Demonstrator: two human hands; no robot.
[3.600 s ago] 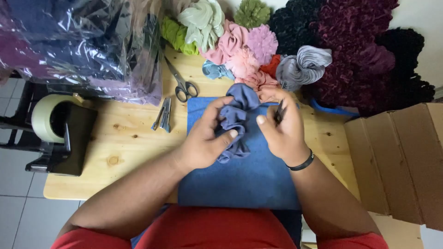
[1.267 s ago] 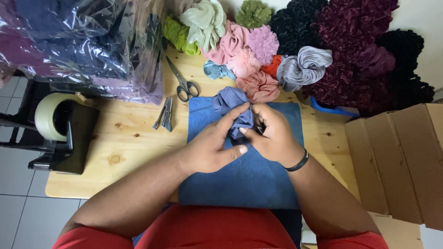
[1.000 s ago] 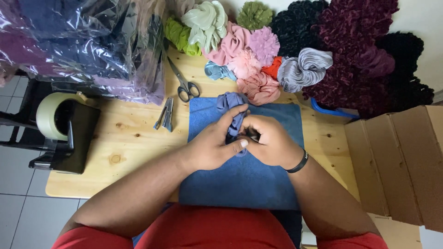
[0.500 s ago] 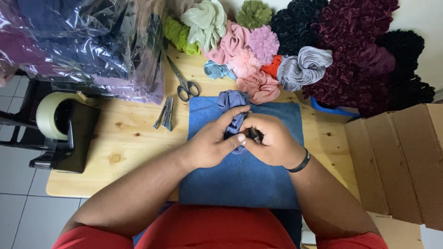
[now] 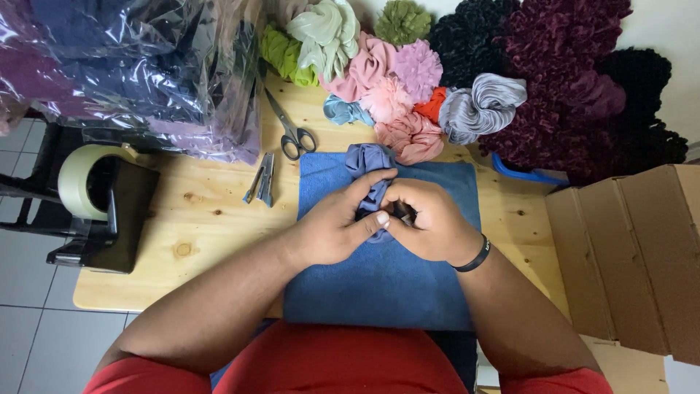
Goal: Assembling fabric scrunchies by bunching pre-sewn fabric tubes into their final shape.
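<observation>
Clearly both hands are closed tight over one piece of gathered cloth. The left hand (image 5: 337, 228) curls round a blue-grey scrunchie (image 5: 370, 162), thumb laid across toward the other hand, while the right hand (image 5: 430, 225) pinches the same bunch from the opposite side with its fingers folded in; something dark shows between the two hands, too small to tell what. The scrunchie lies on a blue cloth mat (image 5: 386, 284) spread at the middle of the wooden table's (image 5: 197, 241) near edge, its free ruffle poking out toward the far edge of the mat.

By my judgement the work in hand is closing or finishing the scrunchie at one spot, with the hands bunching the fabric there. What that calls for is a steady pinch from the left while the right does fine fingertip work, without letting the gathers slip.

Scissors (image 5: 290, 130) and small snips (image 5: 262, 181) lie just off the mat's far left corner. A heap of finished scrunchies (image 5: 408, 80) in pink, green, grey and dark red runs along the far edge. A tape dispenser (image 5: 102, 204) stands at the left edge, and a cardboard box (image 5: 627, 255) sits off the right edge.
</observation>
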